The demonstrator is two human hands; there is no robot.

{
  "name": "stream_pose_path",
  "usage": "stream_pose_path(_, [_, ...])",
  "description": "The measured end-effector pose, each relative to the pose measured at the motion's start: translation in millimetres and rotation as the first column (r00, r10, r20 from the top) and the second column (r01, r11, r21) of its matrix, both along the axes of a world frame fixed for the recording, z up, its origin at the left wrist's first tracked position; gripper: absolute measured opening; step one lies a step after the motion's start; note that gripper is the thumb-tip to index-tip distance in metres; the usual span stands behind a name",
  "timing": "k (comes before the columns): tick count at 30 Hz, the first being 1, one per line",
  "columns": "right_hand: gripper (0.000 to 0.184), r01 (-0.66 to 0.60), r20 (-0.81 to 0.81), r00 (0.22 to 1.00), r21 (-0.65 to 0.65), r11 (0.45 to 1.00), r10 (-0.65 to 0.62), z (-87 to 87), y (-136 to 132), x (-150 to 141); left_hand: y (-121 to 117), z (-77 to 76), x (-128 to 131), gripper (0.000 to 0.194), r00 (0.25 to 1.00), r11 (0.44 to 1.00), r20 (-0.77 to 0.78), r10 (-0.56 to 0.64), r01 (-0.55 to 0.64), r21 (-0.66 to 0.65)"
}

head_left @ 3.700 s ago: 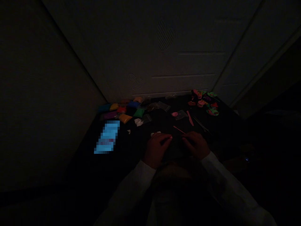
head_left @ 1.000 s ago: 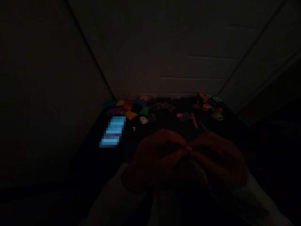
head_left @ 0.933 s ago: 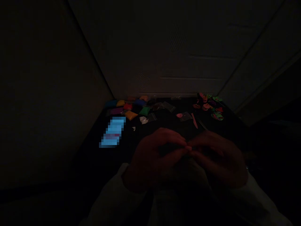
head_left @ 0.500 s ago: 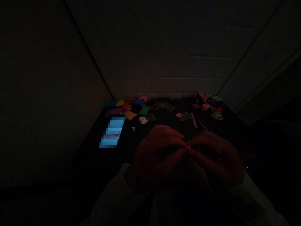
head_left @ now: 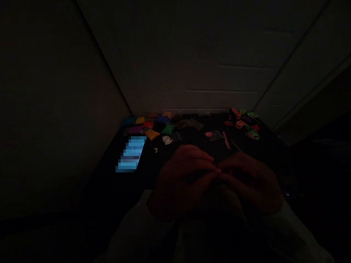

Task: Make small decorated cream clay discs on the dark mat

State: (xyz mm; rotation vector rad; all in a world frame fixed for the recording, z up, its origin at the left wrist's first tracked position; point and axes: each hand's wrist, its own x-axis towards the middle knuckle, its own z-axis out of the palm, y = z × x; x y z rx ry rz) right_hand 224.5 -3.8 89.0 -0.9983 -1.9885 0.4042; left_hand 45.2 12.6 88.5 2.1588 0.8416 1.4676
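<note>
In dim light, my left hand (head_left: 189, 179) and my right hand (head_left: 249, 180) meet fingertip to fingertip above the near part of the dark table. Pinched between the thumbs and forefingers of both is a small piece of pink clay (head_left: 218, 171), mostly covered by the fingers. Beyond the hands lies an opened clear bag (head_left: 216, 135) with a pink lump of clay (head_left: 208, 134) at its mouth. A pink modelling knife (head_left: 226, 140) and a thin dark tool (head_left: 236, 144) lie beside it.
A lit phone (head_left: 131, 154) with a blurred screen lies on the left. Several coloured clay packets, such as an orange packet (head_left: 152, 134) and a green packet (head_left: 168, 129), cover the back left. White clay (head_left: 167, 140) sits nearby. Colourful small figures (head_left: 242, 122) crowd the back right, before a pale wall (head_left: 175, 73).
Both hands stay almost in place, with the fingertips shifted very slightly around the pink clay. The picture is a little darker. Things on the table have not moved.
</note>
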Motion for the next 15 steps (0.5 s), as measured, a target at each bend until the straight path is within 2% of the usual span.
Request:
stream_pose_path(4, [0.015, 0.018, -0.018, 1.0, -0.022, 1.0, -0.018, -1.5, -0.2, -0.3, -1.0, -2.2, 1.7, 0.012, 0.999, 0.999, 0.04, 0.0, 0.002, -0.035])
stream_pose_path(11, [0.016, 0.0, -0.072, 0.997, -0.085, 0.996, -0.006, -4.7, -0.9, -4.1, -1.2, -8.8, 1.1, 0.019, 0.993, 0.991, 0.099, -0.061, 0.072, -0.112])
stream_pose_path(13, [0.015, 0.017, -0.141, 0.99, -0.096, 0.995, -0.031, -7.2, -0.9, -2.3, -1.8, -8.5, -0.1, 0.016, 0.991, 0.982, 0.124, -0.057, 0.079, -0.174])
stream_pose_path(15, [0.022, 0.066, -0.319, 0.945, -0.043, 0.997, -0.076, -9.0, -1.4, 2.2, -2.5, -7.7, -1.5, 0.014, 0.985, 0.963, 0.161, -0.058, 0.098, -0.25])
